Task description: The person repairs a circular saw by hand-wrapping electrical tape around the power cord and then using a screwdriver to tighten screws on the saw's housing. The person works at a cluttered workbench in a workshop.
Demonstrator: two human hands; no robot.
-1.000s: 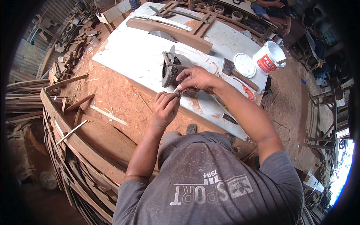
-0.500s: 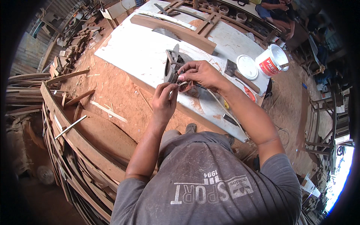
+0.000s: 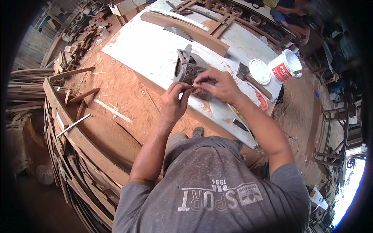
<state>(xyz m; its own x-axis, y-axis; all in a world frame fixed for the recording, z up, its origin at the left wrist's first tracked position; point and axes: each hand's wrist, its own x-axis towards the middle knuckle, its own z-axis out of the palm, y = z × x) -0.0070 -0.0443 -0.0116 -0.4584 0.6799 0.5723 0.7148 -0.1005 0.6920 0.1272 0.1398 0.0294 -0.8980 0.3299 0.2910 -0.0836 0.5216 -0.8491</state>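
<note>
A dusty power saw [image 3: 191,66] with a metal guard and a reddish body lies on the white tabletop [image 3: 143,50]. Both of my hands meet at its near end. My left hand [image 3: 175,99] is closed in a pinch, thumb against fingertips. Right beside it, my right hand [image 3: 222,86] also pinches, its fingertips almost touching those of the left. Whatever small piece sits between the fingers is too small and covered to make out. A pale cable [image 3: 243,121] runs under my right forearm along the table.
Beyond the saw, a long wooden beam [image 3: 190,34] lies by a round saw blade [image 3: 177,32]. To the right are a hammer [image 3: 257,85], a white lid [image 3: 259,71], a white bucket [image 3: 281,70] and a red-orange object [image 3: 261,101]. Curved wood strips [image 3: 87,153] are stacked at left. Someone sits [image 3: 291,17] far right.
My right hand has come down from the saw's upper part toward my left fingertips, uncovering more of the saw. My left hand has shifted slightly right. The whole view has shifted a little.
</note>
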